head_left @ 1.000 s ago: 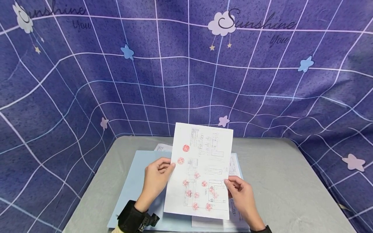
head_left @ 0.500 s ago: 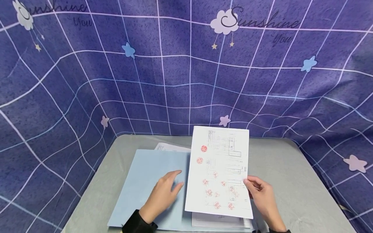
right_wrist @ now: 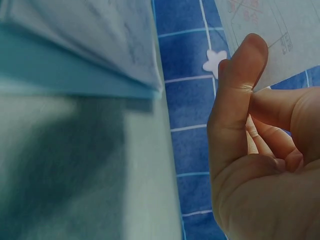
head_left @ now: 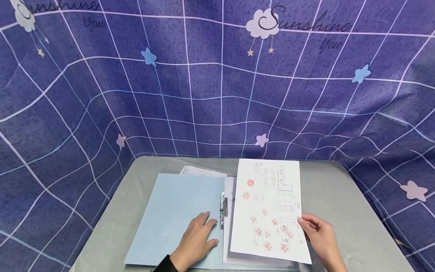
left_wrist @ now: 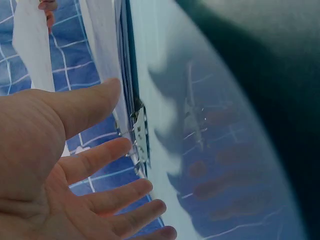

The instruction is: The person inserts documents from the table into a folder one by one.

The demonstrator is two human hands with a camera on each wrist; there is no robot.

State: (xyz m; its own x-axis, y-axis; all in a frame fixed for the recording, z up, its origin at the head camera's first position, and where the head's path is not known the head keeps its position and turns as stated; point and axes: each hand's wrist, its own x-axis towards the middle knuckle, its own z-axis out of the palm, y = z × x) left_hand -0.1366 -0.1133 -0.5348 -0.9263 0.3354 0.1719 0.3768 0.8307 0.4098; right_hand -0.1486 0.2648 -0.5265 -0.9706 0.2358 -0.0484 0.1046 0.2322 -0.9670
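Observation:
A blue folder (head_left: 183, 200) lies spread on the table, a metal lever clip (head_left: 222, 209) along its middle. My left hand (head_left: 197, 238) is over the folder's left cover with fingers spread, just left of the clip, holding nothing. In the left wrist view the clip (left_wrist: 141, 135) shows beyond the fingertips. My right hand (head_left: 321, 236) pinches the right edge of a white printed sheet (head_left: 268, 211) with line drawings and red round stamps. This sheet is above the folder's right half and partly hides the papers (head_left: 229, 226) there. Thumb and finger grip the sheet (right_wrist: 290, 45) in the right wrist view.
Another printed paper (head_left: 202, 171) sticks out behind the folder's top edge. A grey cloth covers the table (head_left: 353, 226). Purple grid-patterned fabric (head_left: 217, 94) hangs behind and on both sides.
My left hand has let go of the sheet and moved down over the folder's left cover. With the sheet, my right hand has moved right and lower, uncovering the clip.

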